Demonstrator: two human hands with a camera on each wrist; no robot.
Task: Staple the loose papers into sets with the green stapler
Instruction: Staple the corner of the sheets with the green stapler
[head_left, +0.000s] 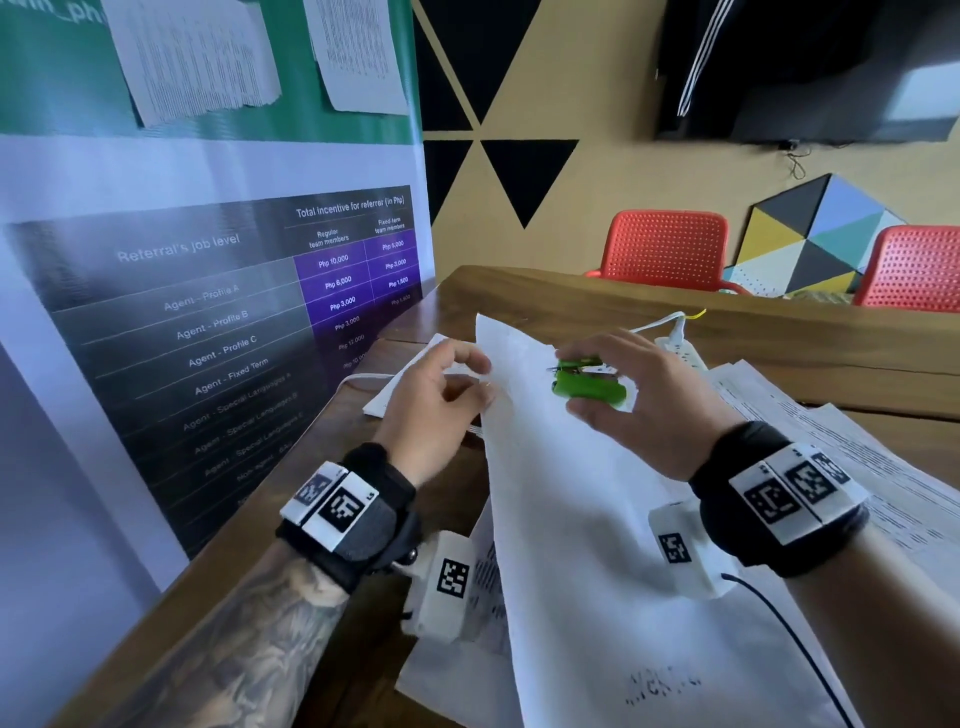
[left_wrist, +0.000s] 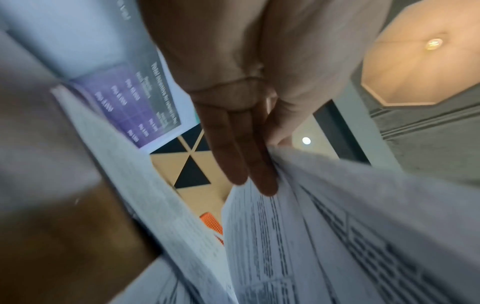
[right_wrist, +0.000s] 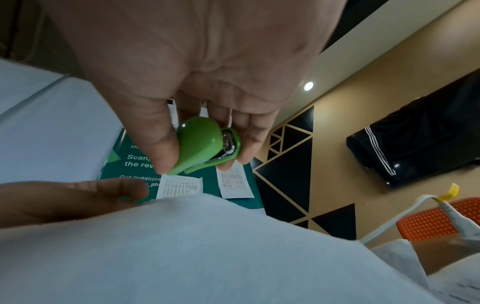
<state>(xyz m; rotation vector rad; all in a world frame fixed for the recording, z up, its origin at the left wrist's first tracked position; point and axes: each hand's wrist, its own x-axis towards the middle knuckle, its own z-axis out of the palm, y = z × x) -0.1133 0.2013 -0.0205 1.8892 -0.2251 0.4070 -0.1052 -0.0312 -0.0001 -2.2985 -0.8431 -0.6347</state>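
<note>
In the head view, the left hand pinches the left edge of a raised set of papers above the wooden counter, while the right hand holds the green stapler over the sheet. In the left wrist view, the fingers lie straight and together under the paper, thumb on top. In the right wrist view, thumb and fingers curl around the stapler.

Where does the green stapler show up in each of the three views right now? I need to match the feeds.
Head: green stapler is centre frame, gripped in the right hand above the lifted sheets.
Left wrist: not in view; only the left hand pinching the sheets' edge.
Right wrist: stapler is centre, between thumb and fingers.
Shared landmark: the black triangle wall pattern appears in all three.
</note>
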